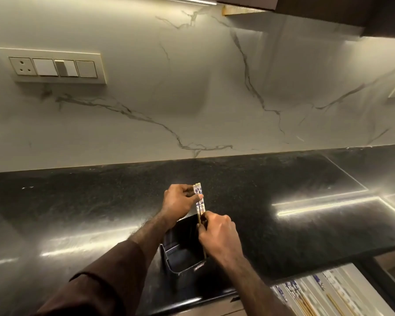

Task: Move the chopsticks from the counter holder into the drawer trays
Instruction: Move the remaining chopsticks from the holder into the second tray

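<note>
A black square holder stands on the dark counter near its front edge. A small bundle of chopsticks with blue-and-white patterned tops rises out of its right side. My left hand pinches the patterned upper ends. My right hand grips the wooden shafts lower down, at the holder's rim. The inside of the holder looks dark and bare otherwise. At the bottom right, the open drawer shows white trays with several chopsticks lying in them.
The black granite counter runs left to right with bright light reflections. A marble backsplash rises behind it, with a switch panel at the upper left. A dark cabinet hangs at the top right.
</note>
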Demonstrator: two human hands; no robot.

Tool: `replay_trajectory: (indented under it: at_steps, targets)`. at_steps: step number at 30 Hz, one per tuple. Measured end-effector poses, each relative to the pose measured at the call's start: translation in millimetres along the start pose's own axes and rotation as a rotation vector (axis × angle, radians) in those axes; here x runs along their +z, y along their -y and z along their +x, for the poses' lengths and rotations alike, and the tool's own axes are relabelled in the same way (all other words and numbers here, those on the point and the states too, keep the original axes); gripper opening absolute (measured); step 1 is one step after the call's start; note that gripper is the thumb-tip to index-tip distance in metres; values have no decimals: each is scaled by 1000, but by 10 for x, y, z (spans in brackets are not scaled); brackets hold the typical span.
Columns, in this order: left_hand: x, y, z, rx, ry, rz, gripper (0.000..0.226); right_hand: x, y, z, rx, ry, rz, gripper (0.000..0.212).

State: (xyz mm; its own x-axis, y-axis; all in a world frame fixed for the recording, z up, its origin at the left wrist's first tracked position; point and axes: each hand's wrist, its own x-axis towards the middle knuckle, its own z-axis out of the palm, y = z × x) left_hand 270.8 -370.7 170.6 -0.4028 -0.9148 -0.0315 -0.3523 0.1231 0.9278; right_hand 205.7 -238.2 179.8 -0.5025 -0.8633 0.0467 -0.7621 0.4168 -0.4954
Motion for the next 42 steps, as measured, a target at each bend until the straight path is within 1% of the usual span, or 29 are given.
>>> replay_trajectory:
  at_steps: [5, 12, 16, 24, 30, 32, 37, 40, 42]
  targets:
    - [62, -3, 68, -28, -8, -44, 27, 31, -16, 82, 14, 5, -5, 16]
    - [113, 9, 91, -61, -7, -97, 26, 45, -71, 153, 14, 20, -3, 14]
    - [96, 31, 88, -61, 38, -167, 27, 46, -106, 172, 1, 3, 4, 12]
    - [-8, -55, 10, -86, 190, -377, 29, 17, -115, 224, 6, -47, 63, 20]
    - [-201, -277, -19, 7, 274, -387, 22, -36, -130, 246, -17, -81, 119, 33]
    - [-285, -375, -15, 41, 285, -380, 23, -53, -128, 239, -38, -93, 136, 33]
    - [-477, -648, -23, 108, 310, -330, 21, -86, -64, 259, -85, -27, 305, 20]
    - [-593, -787, -22, 111, 311, -313, 20, -163, -25, 304, -58, 44, 493, 11]
    - [-677, -857, -23, 116, 304, -313, 22, -227, 2, 313, -57, 123, 637, 6]
